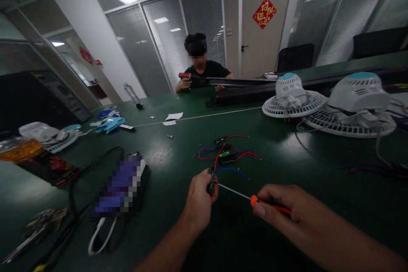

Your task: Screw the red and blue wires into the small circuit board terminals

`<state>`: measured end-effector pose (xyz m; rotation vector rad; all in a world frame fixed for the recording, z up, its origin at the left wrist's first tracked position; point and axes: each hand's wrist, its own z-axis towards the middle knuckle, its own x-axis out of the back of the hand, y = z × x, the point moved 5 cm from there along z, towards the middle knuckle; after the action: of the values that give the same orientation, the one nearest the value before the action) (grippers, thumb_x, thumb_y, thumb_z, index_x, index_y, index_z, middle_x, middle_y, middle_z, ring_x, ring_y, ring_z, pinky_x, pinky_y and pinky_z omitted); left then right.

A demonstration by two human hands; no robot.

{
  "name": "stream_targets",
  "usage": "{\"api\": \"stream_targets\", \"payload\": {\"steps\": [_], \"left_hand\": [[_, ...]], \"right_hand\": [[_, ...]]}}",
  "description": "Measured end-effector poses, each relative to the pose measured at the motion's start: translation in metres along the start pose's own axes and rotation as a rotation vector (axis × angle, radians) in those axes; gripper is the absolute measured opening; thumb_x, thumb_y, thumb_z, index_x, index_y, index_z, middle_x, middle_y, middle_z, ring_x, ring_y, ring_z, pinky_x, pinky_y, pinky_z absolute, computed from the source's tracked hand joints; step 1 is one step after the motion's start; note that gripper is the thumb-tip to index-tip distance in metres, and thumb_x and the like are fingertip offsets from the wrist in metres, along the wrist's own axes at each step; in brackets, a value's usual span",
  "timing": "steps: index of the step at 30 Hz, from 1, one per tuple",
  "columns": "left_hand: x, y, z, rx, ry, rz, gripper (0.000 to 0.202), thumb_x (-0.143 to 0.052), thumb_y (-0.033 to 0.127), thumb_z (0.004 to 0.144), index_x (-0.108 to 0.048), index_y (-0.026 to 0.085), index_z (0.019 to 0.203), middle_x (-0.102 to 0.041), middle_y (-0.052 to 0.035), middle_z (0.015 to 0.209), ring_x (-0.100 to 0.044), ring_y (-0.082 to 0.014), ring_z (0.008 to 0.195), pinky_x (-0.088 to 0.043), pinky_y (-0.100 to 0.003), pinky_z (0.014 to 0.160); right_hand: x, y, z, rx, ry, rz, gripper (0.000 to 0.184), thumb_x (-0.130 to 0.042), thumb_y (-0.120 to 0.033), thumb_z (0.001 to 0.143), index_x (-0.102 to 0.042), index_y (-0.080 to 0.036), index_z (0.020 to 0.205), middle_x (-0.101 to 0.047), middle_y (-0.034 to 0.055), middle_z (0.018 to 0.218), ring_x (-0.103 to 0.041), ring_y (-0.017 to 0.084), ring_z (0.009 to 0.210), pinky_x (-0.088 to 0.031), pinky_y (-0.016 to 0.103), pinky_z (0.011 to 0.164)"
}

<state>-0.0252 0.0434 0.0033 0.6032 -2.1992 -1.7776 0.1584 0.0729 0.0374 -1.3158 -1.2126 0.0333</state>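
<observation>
My left hand is closed around a small circuit board with red and blue wires coming off it. My right hand grips the orange handle of a screwdriver. Its thin metal shaft reaches left, and the tip meets or nearly meets the board; the exact contact is too small to tell. Just beyond my left hand lie several more small circuit boards with red and blue wires, loose on the green table.
Fan parts with white grilles stand at the right. On the left are a blurred-out device with a white cable, a drink bottle, and keys. Across the table, a person holds a long dark bar and a red-handled tool. Paper scraps lie mid-table.
</observation>
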Motion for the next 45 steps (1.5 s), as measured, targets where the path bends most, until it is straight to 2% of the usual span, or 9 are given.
{"api": "stream_targets", "payload": {"steps": [4, 7, 9, 14, 20, 26, 32, 39, 45], "left_hand": [[-0.001, 0.009, -0.001, -0.016, -0.079, 0.017, 0.031, -0.051, 0.045, 0.077, -0.055, 0.017, 0.064, -0.041, 0.0058, 0.048, -0.033, -0.0084, 0.041, -0.024, -0.020, 0.040], [-0.006, 0.014, -0.001, -0.064, -0.266, 0.027, 0.038, -0.050, 0.049, 0.083, -0.062, 0.013, 0.081, -0.041, 0.0069, 0.050, -0.032, -0.0081, 0.043, -0.024, -0.020, 0.042], [-0.006, 0.015, 0.001, -0.081, -0.322, 0.019, 0.041, -0.051, 0.052, 0.085, -0.062, 0.013, 0.091, -0.044, 0.0064, 0.055, -0.036, -0.0083, 0.046, -0.027, -0.021, 0.045], [-0.005, 0.013, 0.006, -0.094, -0.266, 0.120, 0.041, -0.050, 0.051, 0.087, -0.055, 0.015, 0.068, -0.049, 0.0040, 0.054, -0.041, -0.0072, 0.044, -0.028, -0.021, 0.046], [-0.013, 0.016, 0.002, -0.089, -0.245, 0.195, 0.036, -0.050, 0.050, 0.085, -0.048, 0.017, 0.099, -0.060, 0.0037, 0.061, -0.049, -0.0094, 0.045, -0.028, -0.020, 0.044], [-0.007, 0.019, 0.009, -0.091, -0.179, 0.387, 0.028, -0.044, 0.044, 0.088, -0.047, 0.017, 0.093, -0.057, 0.0037, 0.064, -0.049, -0.0101, 0.047, -0.034, -0.021, 0.047], [-0.014, 0.033, 0.029, -0.235, -0.151, 0.750, 0.016, -0.041, 0.030, 0.092, -0.051, 0.017, 0.094, -0.058, -0.0009, 0.071, -0.056, -0.0162, 0.060, -0.038, -0.026, 0.057], [-0.052, 0.026, 0.032, -0.417, -0.231, 1.157, 0.018, -0.050, 0.018, 0.087, -0.061, 0.017, 0.102, -0.067, -0.0126, 0.101, -0.061, -0.0272, 0.096, -0.040, -0.036, 0.084], [-0.053, 0.023, 0.034, -0.507, -0.188, 1.280, 0.023, -0.051, 0.021, 0.088, -0.067, 0.016, 0.103, -0.060, -0.0124, 0.109, -0.056, -0.0263, 0.103, -0.040, -0.037, 0.090]], "right_hand": [[0.003, -0.001, 0.004, 0.028, -0.005, 0.053, 0.037, -0.041, -0.049, 0.092, -0.063, -0.021, 0.083, -0.057, 0.0004, 0.073, -0.049, 0.013, 0.064, -0.037, 0.026, 0.057], [0.007, 0.000, 0.006, 0.047, 0.011, 0.063, 0.035, -0.041, -0.046, 0.092, -0.063, -0.020, 0.084, -0.056, 0.0001, 0.072, -0.048, 0.013, 0.064, -0.037, 0.026, 0.057], [0.009, 0.000, 0.007, 0.056, 0.027, 0.072, 0.033, -0.041, -0.043, 0.092, -0.063, -0.019, 0.085, -0.056, 0.0003, 0.072, -0.048, 0.013, 0.064, -0.037, 0.026, 0.058], [0.012, 0.002, 0.009, 0.080, 0.074, 0.086, 0.031, -0.044, -0.039, 0.091, -0.064, -0.017, 0.084, -0.060, 0.0020, 0.073, -0.050, 0.013, 0.063, -0.038, 0.025, 0.057], [0.013, 0.002, 0.012, 0.090, 0.100, 0.081, 0.032, -0.045, -0.039, 0.090, -0.065, -0.016, 0.083, -0.061, 0.0019, 0.070, -0.050, 0.013, 0.060, -0.037, 0.025, 0.055], [0.024, 0.008, 0.010, 0.047, 0.151, 0.057, 0.029, -0.050, -0.039, 0.086, -0.065, -0.017, 0.076, -0.060, 0.0011, 0.065, -0.049, 0.013, 0.057, -0.034, 0.026, 0.052], [0.050, 0.025, 0.010, -0.039, 0.236, 0.078, 0.030, -0.048, -0.038, 0.091, -0.065, -0.016, 0.079, -0.059, 0.0000, 0.066, -0.051, 0.012, 0.058, -0.038, 0.026, 0.054], [0.059, 0.042, 0.015, -0.161, 0.300, 0.135, 0.028, -0.053, -0.040, 0.093, -0.062, -0.015, 0.101, -0.065, 0.0034, 0.096, -0.063, 0.015, 0.078, -0.052, 0.034, 0.070], [0.058, 0.047, 0.015, -0.211, 0.329, 0.206, 0.029, -0.055, -0.037, 0.092, -0.060, -0.017, 0.113, -0.063, 0.0063, 0.110, -0.063, 0.019, 0.090, -0.053, 0.039, 0.077]]}}
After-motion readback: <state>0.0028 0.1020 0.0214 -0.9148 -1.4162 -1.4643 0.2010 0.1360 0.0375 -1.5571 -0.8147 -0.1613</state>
